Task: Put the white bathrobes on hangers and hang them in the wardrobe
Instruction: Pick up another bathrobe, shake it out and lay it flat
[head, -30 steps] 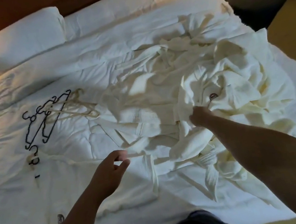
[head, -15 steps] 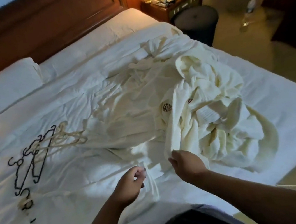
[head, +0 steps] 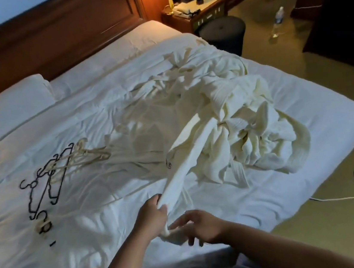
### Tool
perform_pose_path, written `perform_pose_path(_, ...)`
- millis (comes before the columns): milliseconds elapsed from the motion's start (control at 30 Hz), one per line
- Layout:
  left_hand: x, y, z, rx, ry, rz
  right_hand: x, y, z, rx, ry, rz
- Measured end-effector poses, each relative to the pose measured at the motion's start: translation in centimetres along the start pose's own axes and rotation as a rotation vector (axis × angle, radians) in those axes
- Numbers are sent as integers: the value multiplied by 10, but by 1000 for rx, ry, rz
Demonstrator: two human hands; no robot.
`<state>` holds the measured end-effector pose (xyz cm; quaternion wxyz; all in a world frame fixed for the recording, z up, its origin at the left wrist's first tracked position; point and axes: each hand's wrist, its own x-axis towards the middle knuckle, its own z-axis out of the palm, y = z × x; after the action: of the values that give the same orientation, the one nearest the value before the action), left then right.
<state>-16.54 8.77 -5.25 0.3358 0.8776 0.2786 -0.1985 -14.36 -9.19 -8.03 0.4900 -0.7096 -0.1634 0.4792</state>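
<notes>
We find nothing hung: left grip (head: 152,213) clasps an edge of the crumpled white towelling bathrobe (head: 249,128), right grip (head: 198,226) slack-fingered and holding nothing just beside it, black and cream hangers (head: 52,170) untouched further left.

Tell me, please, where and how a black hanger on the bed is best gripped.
Probably by its hook, coming from the left: the black hangers lie flat with hooks free at that end, while their other ends cross the cream hangers.

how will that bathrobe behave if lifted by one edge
Probably floppy: the bathrobe is taut only where the left hand grips it, crumpled elsewhere. It may drag the rest of the pile along, as the folds look tangled. Its thick folds suggest some weight.
</notes>
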Motion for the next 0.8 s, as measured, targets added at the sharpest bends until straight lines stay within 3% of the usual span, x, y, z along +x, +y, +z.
perform_pose_path(133, -31, -11, 2, -7, 0, 115, 25, 9, -41, 451, 411, 201)
perform_pose_path(300, -53, 0, 7, -63, -73, 137, 60, -22, -118, 947, 425, 199)
perform_pose_path(600, -64, 35, -1, -24, 88, 87, 108, -82, -220, 765, 614, 263)
perform_pose_path(733, -51, 57, -17, -23, 295, 44, 104, -136, -243, 887, 591, 83)
perform_pose_path(800, -43, 69, -23, -6, 373, 39, 84, -177, -250, 832, 579, -32)
